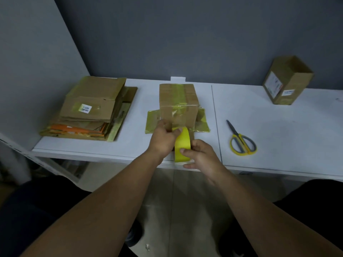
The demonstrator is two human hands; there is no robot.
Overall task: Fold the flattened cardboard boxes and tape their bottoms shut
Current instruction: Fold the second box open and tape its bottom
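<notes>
A folded cardboard box (178,101) stands upside down at the middle of the white table, its lower flaps splayed flat on the surface and strips of clear tape across its top and near face. My right hand (201,156) grips a yellow tape roll (182,145) at the table's front edge. My left hand (164,135) pinches the pulled tape end against the box's near face, just above the roll. A stack of flattened cardboard boxes (91,110) lies at the left.
Yellow-handled scissors (241,141) lie right of the box. An upright open box (288,82) with labels stands at the far right by the grey wall. The white table (278,127) has a seam right of the middle box.
</notes>
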